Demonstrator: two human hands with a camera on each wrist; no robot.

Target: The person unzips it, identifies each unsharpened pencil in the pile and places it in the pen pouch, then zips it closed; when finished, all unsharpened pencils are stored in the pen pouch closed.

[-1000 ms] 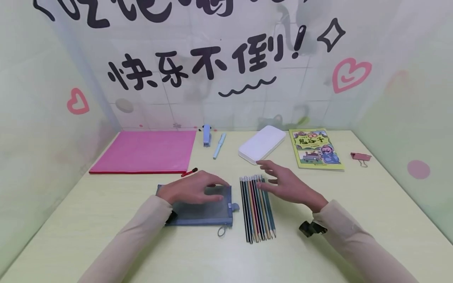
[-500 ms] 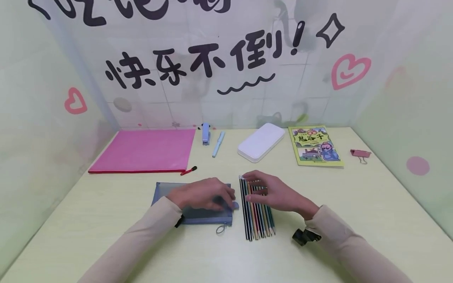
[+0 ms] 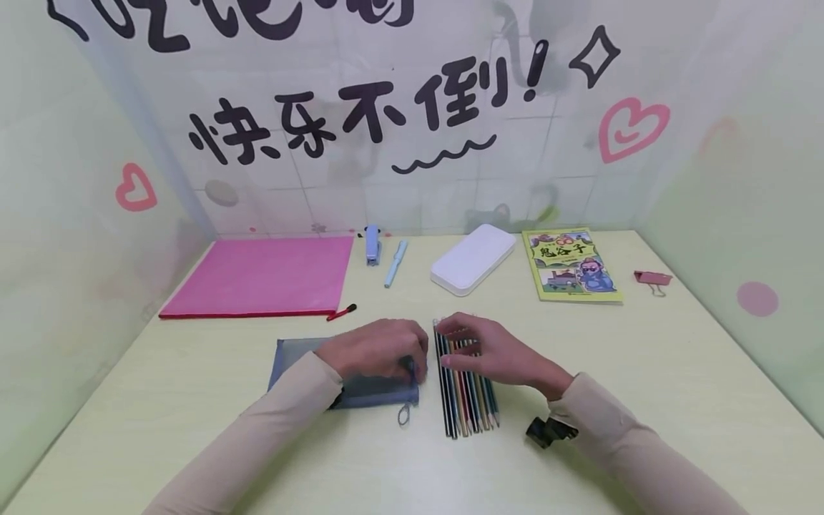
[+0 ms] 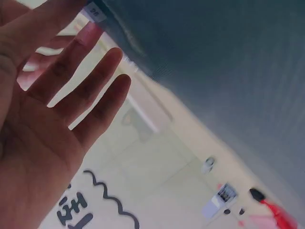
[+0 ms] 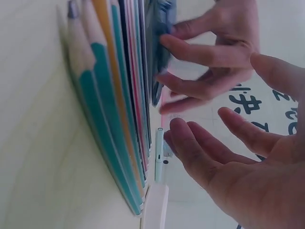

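A dark blue-grey mesh zip pouch (image 3: 370, 392) lies on the table in the head view. My left hand (image 3: 383, 350) is over its right end, thumb and forefinger pinching the edge near a small label (image 4: 95, 12) in the left wrist view. That edge is raised a little. Several pencils (image 3: 466, 400) lie side by side just right of the pouch, tips toward me. My right hand (image 3: 492, 350) hovers over their upper half, fingers loosely bent and holding nothing. In the right wrist view the pencils (image 5: 102, 100) lie apart from the right fingers.
Behind stand a pink folder (image 3: 264, 275), a blue stapler (image 3: 373, 245), a light blue pen (image 3: 395, 265), a white case (image 3: 473, 259), a yellow-green booklet (image 3: 571, 265) and a pink binder clip (image 3: 652, 279). Walls enclose the table at back and sides.
My left hand has moved right across the pouch and taken hold of its right edge, lifting it slightly. My right hand has shifted left over the pencils.
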